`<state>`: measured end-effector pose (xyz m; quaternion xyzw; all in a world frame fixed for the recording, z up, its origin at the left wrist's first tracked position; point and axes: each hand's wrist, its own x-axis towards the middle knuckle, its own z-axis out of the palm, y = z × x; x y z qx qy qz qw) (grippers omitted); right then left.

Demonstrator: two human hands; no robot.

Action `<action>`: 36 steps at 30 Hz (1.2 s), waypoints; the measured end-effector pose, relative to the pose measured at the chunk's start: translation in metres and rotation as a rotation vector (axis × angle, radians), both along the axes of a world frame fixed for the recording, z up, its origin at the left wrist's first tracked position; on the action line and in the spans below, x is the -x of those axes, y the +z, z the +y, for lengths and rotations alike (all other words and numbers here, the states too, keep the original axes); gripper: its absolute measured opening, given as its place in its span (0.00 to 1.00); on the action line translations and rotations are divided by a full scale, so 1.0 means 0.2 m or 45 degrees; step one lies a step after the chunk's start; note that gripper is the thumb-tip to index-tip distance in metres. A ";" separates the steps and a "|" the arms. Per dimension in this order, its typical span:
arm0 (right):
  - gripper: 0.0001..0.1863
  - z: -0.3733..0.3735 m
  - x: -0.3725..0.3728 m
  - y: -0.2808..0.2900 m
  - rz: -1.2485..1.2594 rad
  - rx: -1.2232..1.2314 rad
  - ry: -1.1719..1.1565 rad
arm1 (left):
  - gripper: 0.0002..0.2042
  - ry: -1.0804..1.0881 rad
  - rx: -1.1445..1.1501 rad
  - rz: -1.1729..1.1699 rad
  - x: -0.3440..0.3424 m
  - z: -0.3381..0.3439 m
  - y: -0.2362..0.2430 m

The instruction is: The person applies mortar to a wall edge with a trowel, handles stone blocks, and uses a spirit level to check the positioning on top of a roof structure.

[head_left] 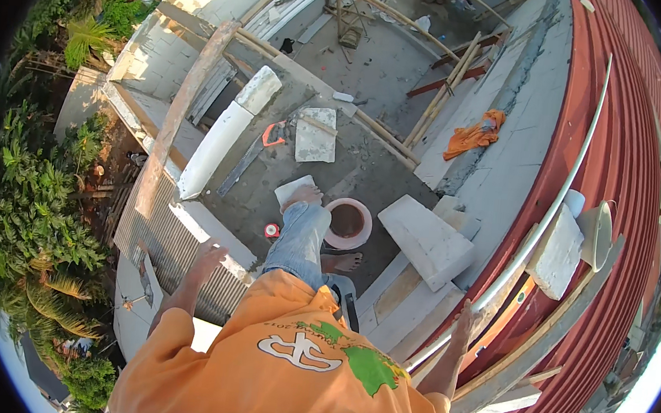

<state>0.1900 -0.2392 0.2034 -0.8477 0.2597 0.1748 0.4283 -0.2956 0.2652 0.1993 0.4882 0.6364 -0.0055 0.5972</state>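
My left hand (209,257) hangs by the low white block wall (214,236) with its fingers apart and nothing visible in them. At the right, my right hand (463,326) is beside the long pale curved pipe (536,236); its fingers are mostly hidden, and I cannot tell whether it grips the pipe. A pale round bucket (328,230) with brown liquid inside stands by my feet. Left of my leg lies a red tape measure (272,230). A handsaw with an orange handle (274,134) lies farther off, next to a white block (316,135).
A large white block (426,242) rests at the right on pale boards. An orange cloth (475,134) lies on the wall top. Red corrugated roofing (622,200) slopes away at the right. Past the left edge, a long plank (185,119) crosses above a drop toward trees.
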 end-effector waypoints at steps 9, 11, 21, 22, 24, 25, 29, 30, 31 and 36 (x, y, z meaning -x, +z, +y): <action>0.23 0.22 -0.01 0.32 -0.266 0.395 0.226 | 0.29 -0.130 0.106 -0.082 -0.31 0.18 -0.06; 0.24 0.15 0.00 0.29 -0.293 0.343 0.203 | 0.26 -0.216 0.084 -0.150 -0.53 0.21 0.00; 0.33 0.04 0.11 0.17 -0.132 1.078 0.535 | 0.31 -0.243 -0.057 -0.044 -0.46 0.12 0.13; 0.33 0.04 0.14 0.18 -0.116 1.148 0.555 | 0.31 -0.242 -0.055 -0.023 -0.39 0.12 0.09; 0.35 -0.01 0.17 0.07 -0.171 1.203 0.562 | 0.30 -0.224 -0.072 -0.013 -0.22 0.09 0.07; 0.35 0.03 0.17 0.09 -0.167 1.203 0.574 | 0.30 -0.153 -0.035 0.036 -0.18 0.07 0.07; 0.35 0.18 0.16 0.20 -0.027 1.185 0.544 | 0.29 -0.084 0.056 0.139 -0.07 0.04 0.04; 0.36 0.18 0.17 0.21 -0.035 1.215 0.528 | 0.29 -0.091 0.102 0.127 -0.07 0.06 0.01; 0.36 0.20 0.16 0.20 -0.042 1.224 0.494 | 0.28 -0.143 0.121 0.143 -0.09 0.12 -0.03; 0.47 0.25 0.10 0.22 -0.123 1.331 0.468 | 0.30 -0.268 0.069 0.081 -0.29 0.47 -0.06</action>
